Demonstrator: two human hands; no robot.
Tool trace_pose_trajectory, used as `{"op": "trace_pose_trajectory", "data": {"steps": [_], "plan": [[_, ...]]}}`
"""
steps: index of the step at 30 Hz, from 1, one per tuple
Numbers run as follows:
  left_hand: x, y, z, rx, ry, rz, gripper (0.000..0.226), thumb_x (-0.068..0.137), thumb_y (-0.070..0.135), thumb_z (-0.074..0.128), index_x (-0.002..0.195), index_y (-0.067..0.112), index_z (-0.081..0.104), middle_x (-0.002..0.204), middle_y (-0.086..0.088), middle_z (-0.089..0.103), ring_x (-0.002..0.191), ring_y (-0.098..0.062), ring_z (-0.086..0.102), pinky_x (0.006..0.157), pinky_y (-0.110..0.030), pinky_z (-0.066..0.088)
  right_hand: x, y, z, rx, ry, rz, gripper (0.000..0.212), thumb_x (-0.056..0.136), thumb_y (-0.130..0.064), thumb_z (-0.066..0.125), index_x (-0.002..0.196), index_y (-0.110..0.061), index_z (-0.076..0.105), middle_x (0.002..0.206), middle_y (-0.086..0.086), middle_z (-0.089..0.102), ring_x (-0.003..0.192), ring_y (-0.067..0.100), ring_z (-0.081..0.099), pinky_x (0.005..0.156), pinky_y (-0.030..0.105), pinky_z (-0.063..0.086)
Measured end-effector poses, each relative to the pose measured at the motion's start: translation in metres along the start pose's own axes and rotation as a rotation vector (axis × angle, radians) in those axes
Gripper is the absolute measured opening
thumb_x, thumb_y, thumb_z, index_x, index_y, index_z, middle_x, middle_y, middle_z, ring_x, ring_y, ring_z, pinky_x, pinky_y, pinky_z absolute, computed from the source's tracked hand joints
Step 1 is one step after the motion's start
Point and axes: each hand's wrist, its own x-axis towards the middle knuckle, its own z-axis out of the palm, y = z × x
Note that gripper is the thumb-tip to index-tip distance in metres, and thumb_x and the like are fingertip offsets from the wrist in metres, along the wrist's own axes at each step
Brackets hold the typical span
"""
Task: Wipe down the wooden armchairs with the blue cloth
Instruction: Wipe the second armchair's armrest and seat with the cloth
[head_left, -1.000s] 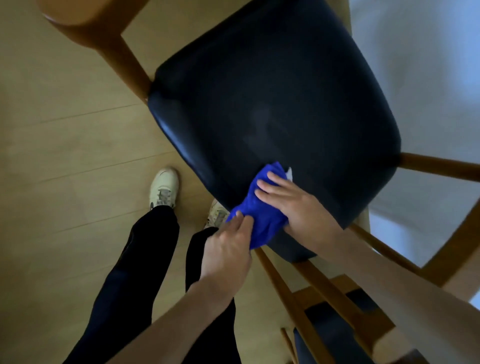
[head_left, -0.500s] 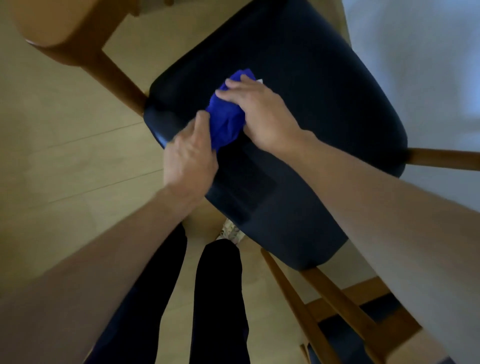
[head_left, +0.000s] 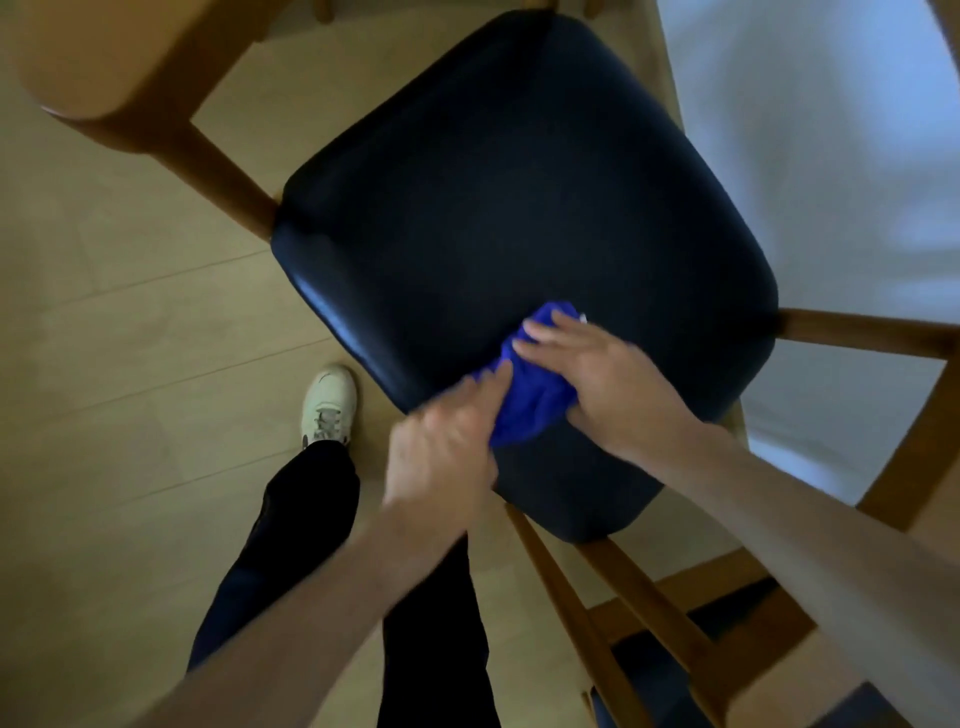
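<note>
**Blue cloth on the near corner of the dark seat**

Pale wood planks make up the floor (head_left: 130, 322), their seams running roughly left to right across the left half of the view. Along the right side I see a white, softly folded surface (head_left: 810, 171); I cannot tell whether it is a curtain or bedding. Between them stands the wooden armchair (head_left: 156, 119), its glossy black padded seat (head_left: 519, 218) set as a diamond to me, one corner pointing at my legs. A broad wooden armrest sits at the upper left, a thinner rail (head_left: 862, 332) leaves the seat at the right, and slats run down toward a second dark-seated chair (head_left: 670, 670) at the lower right.

The blue cloth (head_left: 530, 395) lies bunched on the seat near its front corner. Its long axis runs diagonally, from lower left up to upper right, the upper end peeking out past my right fingertips.

My right hand (head_left: 597, 379) lies on top of the cloth, fingers straight and close together, pressing it flat to the seat. My left hand (head_left: 441, 457) is blurred; its fingers seem to pinch the cloth's lower-left edge, though I cannot tell for certain. Below, dark trousers and a pale shoe (head_left: 328, 405) stand on the floor.
</note>
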Motion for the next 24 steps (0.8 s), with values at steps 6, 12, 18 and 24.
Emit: {"op": "trace_pose_trajectory", "data": {"steps": [6,12,18,24], "plan": [[0.083,-0.044,-0.049,0.014,0.237,-0.048,0.071,0.082,-0.007,0.053,0.143,0.028,0.045,0.12,-0.007,0.064,0.109,-0.027,0.061,0.089,-0.038,0.051,0.109,-0.027,-0.027,0.006,0.228,0.038,0.063,0.09,0.003,0.056,0.147,-0.019,0.044,0.158,0.003,0.033,0.149,0.023,0.021,0.118,0.029,0.016],[0.059,-0.012,0.01,0.193,0.119,0.056,0.058,0.087,0.0,0.03,0.14,0.013,0.05,0.137,-0.007,0.057,0.126,-0.025,0.053,0.077,-0.045,0.057,0.057,0.008,-0.002,0.137,0.227,0.094,0.05,0.093,0.003,0.054,0.14,-0.013,0.053,0.154,0.005,0.04,0.149,0.023,0.023,0.115,0.022,0.016],[-0.013,0.03,0.055,0.233,-0.169,0.239,0.065,0.067,0.013,0.079,0.129,0.016,0.062,0.124,-0.001,0.066,0.113,-0.017,0.064,0.065,-0.032,0.06,-0.045,0.022,0.041,0.077,0.081,0.279,0.052,0.094,-0.006,0.061,0.143,-0.018,0.048,0.155,-0.001,0.038,0.148,0.01,0.015,0.112,0.008,-0.004],[0.036,0.016,0.011,0.241,-0.263,0.306,0.066,0.085,0.014,0.054,0.144,0.036,0.037,0.135,0.008,0.055,0.123,-0.015,0.053,0.093,-0.037,0.049,-0.038,0.011,0.014,-0.013,-0.066,0.416,0.062,0.087,-0.021,0.067,0.145,-0.026,0.045,0.154,-0.004,0.041,0.144,0.022,0.032,0.119,0.054,0.022]]}}
